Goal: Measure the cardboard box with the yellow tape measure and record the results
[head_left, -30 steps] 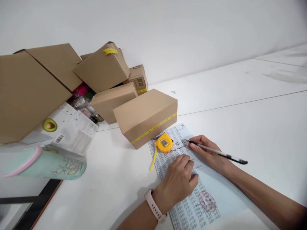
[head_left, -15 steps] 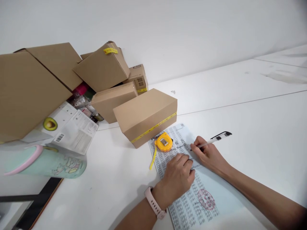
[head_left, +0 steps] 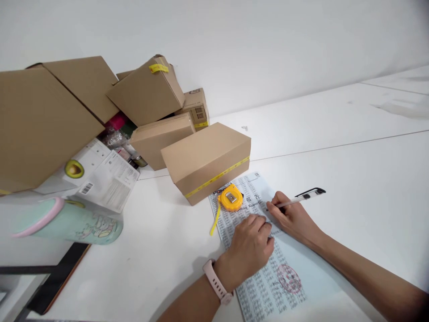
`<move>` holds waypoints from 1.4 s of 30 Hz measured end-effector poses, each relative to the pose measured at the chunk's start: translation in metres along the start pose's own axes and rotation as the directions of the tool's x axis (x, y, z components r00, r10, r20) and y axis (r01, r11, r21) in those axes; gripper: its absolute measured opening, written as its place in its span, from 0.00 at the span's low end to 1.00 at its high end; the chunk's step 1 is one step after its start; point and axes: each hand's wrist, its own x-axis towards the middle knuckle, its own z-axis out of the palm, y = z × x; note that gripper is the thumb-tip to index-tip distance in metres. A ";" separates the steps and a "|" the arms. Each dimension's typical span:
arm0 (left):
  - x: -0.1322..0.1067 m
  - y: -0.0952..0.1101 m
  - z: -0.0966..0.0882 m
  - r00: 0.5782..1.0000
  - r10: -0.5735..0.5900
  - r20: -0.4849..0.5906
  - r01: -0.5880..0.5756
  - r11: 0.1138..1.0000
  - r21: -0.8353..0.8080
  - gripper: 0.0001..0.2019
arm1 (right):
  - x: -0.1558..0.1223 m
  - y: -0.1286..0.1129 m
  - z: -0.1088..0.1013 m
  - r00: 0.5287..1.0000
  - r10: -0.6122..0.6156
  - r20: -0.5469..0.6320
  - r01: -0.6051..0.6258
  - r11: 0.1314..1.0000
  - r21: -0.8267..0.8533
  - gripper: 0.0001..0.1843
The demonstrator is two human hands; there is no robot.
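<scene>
A light-blue printed sheet (head_left: 315,286) lies on the table, covered in rows of small handwritten characters, with a red round stamp low on it. My right hand (head_left: 295,219) is closed round a pen (head_left: 301,197) with a clear-white barrel and black clip; its tip is down at the sheet near the printed title. Resting on the sheet, my left hand (head_left: 252,241) has its fingers curled in, and nothing shows in them. A pink watch strap (head_left: 216,281) circles that wrist. Above it, a yellow tape measure (head_left: 231,197) sits on the sheet's top left part.
A cardboard box (head_left: 208,156) with yellow tape stands just behind the sheet. More boxes (head_left: 147,94) are piled at the back left, beside a white printed package (head_left: 110,179). A mint-green tumbler (head_left: 77,223) with a pink rim stands left, near a black-edged frame (head_left: 63,273).
The whole view has shifted slightly, so the boxes and tumbler appear a little farther right and higher. Both hands keep nearly the same pose on the sheet, and the pen is still held.
</scene>
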 end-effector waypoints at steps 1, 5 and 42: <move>0.000 0.000 0.000 1.000 0.002 -0.004 -0.002 1.000 0.000 0.08 | 0.000 0.001 0.000 1.000 -0.002 -0.004 0.002 1.000 -0.003 0.16; 0.000 -0.001 0.001 1.000 0.008 -0.013 -0.008 1.000 0.002 0.08 | 0.000 0.000 0.001 1.000 -0.016 -0.019 0.016 1.000 -0.016 0.15; 0.000 -0.001 0.001 1.000 0.011 -0.019 -0.011 1.000 0.009 0.07 | 0.000 -0.001 -0.001 0.999 0.005 -0.034 -0.006 1.000 -0.021 0.15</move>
